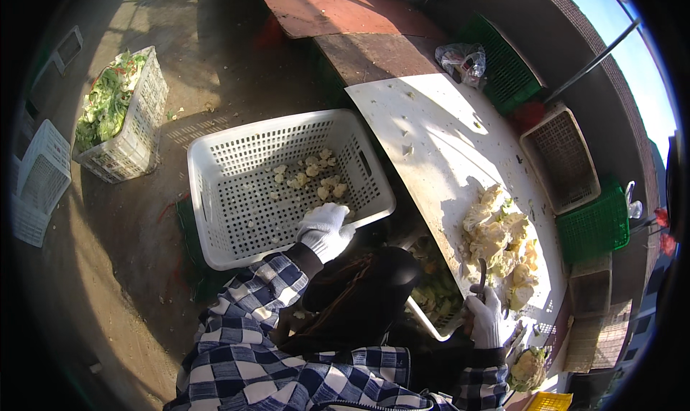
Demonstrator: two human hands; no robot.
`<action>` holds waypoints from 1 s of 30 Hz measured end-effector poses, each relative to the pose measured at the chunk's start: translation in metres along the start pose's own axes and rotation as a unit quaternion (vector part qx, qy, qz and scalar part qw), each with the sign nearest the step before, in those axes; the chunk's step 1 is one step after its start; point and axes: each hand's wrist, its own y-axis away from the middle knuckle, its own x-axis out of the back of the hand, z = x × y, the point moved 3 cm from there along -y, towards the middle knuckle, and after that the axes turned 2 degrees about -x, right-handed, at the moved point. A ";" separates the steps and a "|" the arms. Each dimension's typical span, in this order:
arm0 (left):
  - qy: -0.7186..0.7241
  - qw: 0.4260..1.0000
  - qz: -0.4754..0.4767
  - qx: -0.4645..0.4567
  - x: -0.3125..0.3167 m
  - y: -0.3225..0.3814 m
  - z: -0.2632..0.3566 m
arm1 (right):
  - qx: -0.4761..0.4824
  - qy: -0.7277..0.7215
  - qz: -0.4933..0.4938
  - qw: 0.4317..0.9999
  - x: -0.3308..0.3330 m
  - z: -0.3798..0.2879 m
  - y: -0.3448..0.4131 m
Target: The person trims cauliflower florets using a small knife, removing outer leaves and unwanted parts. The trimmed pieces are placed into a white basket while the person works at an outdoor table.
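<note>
My left hand (326, 230), in a white knit glove, is over the near right part of a white perforated plastic crate (291, 121); whether its fingers hold anything is hidden. Small cauliflower florets (312, 168) lie on the crate's floor beyond it. My right hand (488, 314), gloved too, grips a small knife with a curved blade (482, 273) that points away from me. Just past the blade, a heap of cauliflower pieces (498, 227) rests on the white tabletop (409, 141). A cauliflower head with leaves (528, 369) sits near my right wrist.
Under the table edge, a white-rimmed crate (428, 322) holds green trimmings. Another crate (145, 122) full of leaves stands on the floor at left. Green crates (593, 222) and a brown crate (560, 157) line the table's far side. A clear plastic bag (462, 63) lies near the top.
</note>
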 end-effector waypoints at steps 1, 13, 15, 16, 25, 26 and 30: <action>0.009 0.997 0.045 -0.064 0.004 -0.001 0.025 | 0.003 -0.019 0.004 1.000 0.009 0.005 0.004; -0.065 0.969 -0.117 -0.206 -0.127 -0.094 0.270 | -0.009 -0.186 0.049 0.981 0.083 0.059 -0.049; -0.045 0.978 -0.074 -0.192 -0.147 -0.116 0.271 | -0.003 -0.200 0.051 0.979 0.088 0.065 -0.061; -0.059 0.980 -0.117 -0.152 -0.158 -0.127 0.268 | 0.002 -0.213 0.045 0.976 0.090 0.067 -0.066; -0.092 0.981 -0.060 -0.159 -0.187 -0.155 0.266 | -0.030 -0.231 0.037 0.972 0.072 0.090 -0.099; -0.080 0.981 -0.062 -0.166 -0.187 -0.155 0.269 | -0.031 -0.225 0.032 0.973 0.071 0.091 -0.102; -0.143 0.982 -0.101 -0.075 -0.191 -0.160 0.260 | -0.017 -0.186 0.024 0.982 0.065 0.093 -0.110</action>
